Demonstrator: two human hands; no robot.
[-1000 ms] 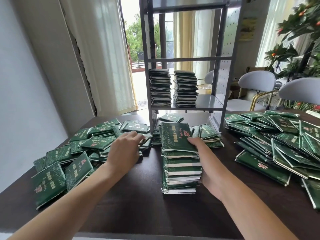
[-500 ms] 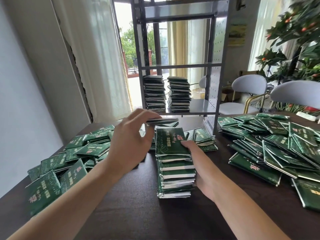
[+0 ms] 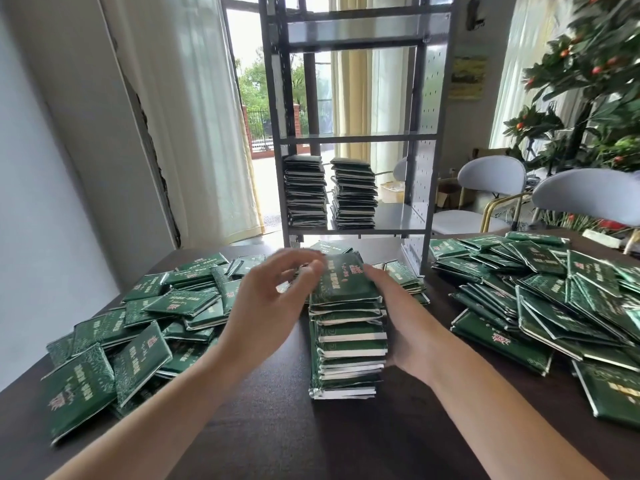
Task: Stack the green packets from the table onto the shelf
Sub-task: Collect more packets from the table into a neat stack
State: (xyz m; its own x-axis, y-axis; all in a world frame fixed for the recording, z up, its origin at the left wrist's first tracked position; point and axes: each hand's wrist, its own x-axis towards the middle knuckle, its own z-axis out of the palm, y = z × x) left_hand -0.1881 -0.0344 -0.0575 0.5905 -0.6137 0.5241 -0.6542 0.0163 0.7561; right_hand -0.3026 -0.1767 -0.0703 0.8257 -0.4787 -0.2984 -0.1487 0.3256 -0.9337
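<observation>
A tall stack of green packets [image 3: 348, 344] stands on the dark table [image 3: 277, 431] in front of me. My left hand [image 3: 266, 306] hovers at the stack's upper left, its blurred fingers spread loosely by the edge of the top packet [image 3: 343, 280] and holding nothing. Pressed flat against the stack's right side is my right hand [image 3: 398, 323]. Behind stands the grey metal shelf [image 3: 398, 216], which carries two packet stacks [image 3: 305, 192] [image 3: 354, 195] on its lowest level.
Loose green packets lie in a heap on the left [image 3: 138, 323] and a larger heap on the right [image 3: 554, 292]. A few more lie under the shelf. Two grey chairs [image 3: 491, 178] and a fruit plant [image 3: 588, 84] stand at the back right.
My left hand lifted a packet from the left heap, carried it right and laid it on top of the stack, then let go. My right hand stayed against the stack.
</observation>
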